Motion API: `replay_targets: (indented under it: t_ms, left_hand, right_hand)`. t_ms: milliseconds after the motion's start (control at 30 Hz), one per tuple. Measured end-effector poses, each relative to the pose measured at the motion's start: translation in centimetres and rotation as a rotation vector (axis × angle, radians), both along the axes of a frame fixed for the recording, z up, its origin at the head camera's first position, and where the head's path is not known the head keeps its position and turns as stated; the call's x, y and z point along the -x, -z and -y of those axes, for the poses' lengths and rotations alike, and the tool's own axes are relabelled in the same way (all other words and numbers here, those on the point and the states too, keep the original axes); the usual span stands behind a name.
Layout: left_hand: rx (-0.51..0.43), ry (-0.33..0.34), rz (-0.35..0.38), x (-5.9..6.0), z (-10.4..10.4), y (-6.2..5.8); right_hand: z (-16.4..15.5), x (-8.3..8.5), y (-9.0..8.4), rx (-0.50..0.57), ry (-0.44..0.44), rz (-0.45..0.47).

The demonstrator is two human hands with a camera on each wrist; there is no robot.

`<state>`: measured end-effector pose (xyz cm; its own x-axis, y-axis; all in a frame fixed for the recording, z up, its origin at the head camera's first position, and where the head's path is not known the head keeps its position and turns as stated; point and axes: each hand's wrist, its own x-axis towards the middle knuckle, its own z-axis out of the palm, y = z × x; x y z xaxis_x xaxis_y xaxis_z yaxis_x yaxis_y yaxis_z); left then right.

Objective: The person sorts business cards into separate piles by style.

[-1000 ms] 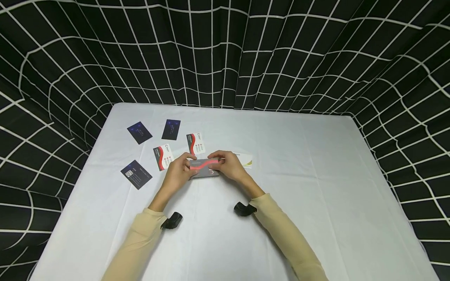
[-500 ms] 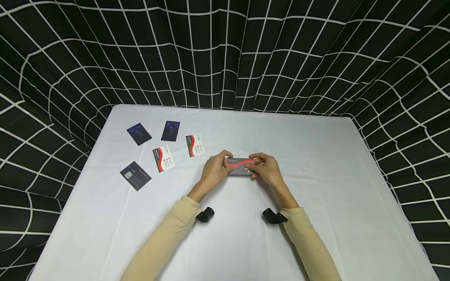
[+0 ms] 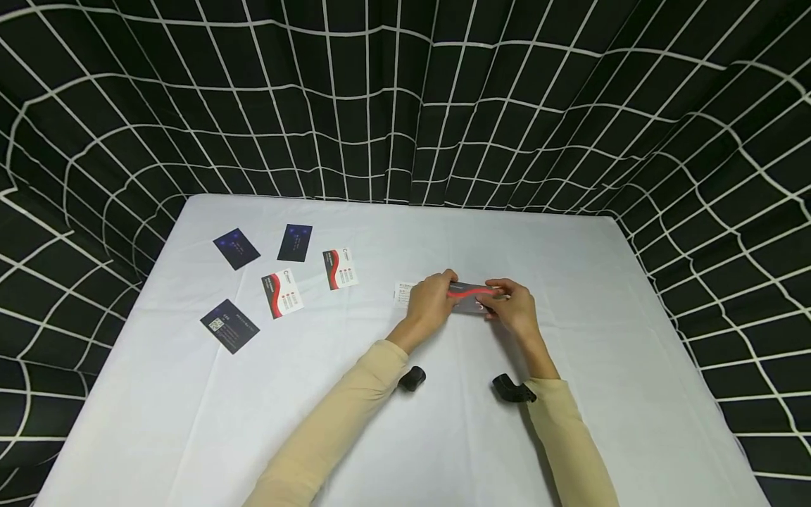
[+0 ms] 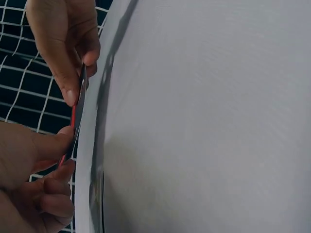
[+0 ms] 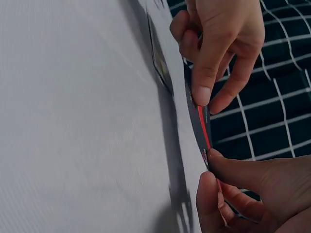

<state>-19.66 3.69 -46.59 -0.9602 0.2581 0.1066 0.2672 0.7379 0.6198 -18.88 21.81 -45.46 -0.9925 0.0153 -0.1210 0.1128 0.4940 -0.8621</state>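
A dark grey business card [image 3: 467,304] with a red wavy stripe is held in front of the person, raised over the white table. My left hand [image 3: 429,304] grips its left end, fingers partly hidden in the head view. At the other end, my right hand [image 3: 518,308] pinches it between thumb and fingers. Seen nearly edge-on in the left wrist view, the card [image 4: 78,116] looks thin and slightly bent. The right wrist view shows the fingers of both hands at the card [image 5: 200,128]. A white card [image 3: 402,292] lies on the table, partly covered by my left hand.
Left on the table [image 3: 602,436] lie white-and-red cards [image 3: 288,292] [image 3: 343,269]. Around them are dark blue cards [image 3: 237,248] [image 3: 295,243] and a dark card with a QR code [image 3: 230,326]. A black grid-patterned curtain [image 3: 355,105] surrounds the far side.
Both hands have moved right with the grey business card, passing over the white card and uncovering part of it to their left. The cards on the left lie as before; the head view has shifted slightly.
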Motion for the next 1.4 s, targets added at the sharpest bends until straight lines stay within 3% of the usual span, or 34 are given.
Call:
replay_targets:
  t_ms: [167,367,467,900,1033,1167,1267,1400]
  left_hand:
    - [0.124,0.024,-0.029,0.2,-1.6,0.2]
    - [0.326,0.033,-0.096,-0.2,-2.2,0.6]
    - [0.381,0.027,-0.112,-0.3,-2.2,0.5]
    - [0.370,-0.003,-0.134,-0.4,-2.3,0.1]
    - [0.377,-0.020,-0.144,-0.3,-2.2,0.2]
    - [0.319,-0.028,-0.125,-0.4,-1.9,0.3]
    - [0.248,-0.055,-0.120,-0.4,-0.8,0.1]
    - [0.176,-0.104,-0.147,0.3,2.1,-0.6]
  right_hand:
    - [-1.2,0.0,0.5,-0.020,0.040,-0.004]
    - [-1.3,0.0,1.6,-0.292,0.053,-0.107]
    - [-0.9,0.0,1.6,-0.339,0.048,-0.127]
    - [-0.4,0.3,1.5,-0.387,0.079,-0.073]
    - [-0.2,0.3,1.5,-0.380,0.093,-0.081]
    - [0.7,-0.2,1.1,-0.382,0.093,-0.119]
    - [1.9,-0.6,0.5,-0.369,0.078,-0.164]
    - [3.9,-0.8,-0.4,-0.349,0.035,-0.225]
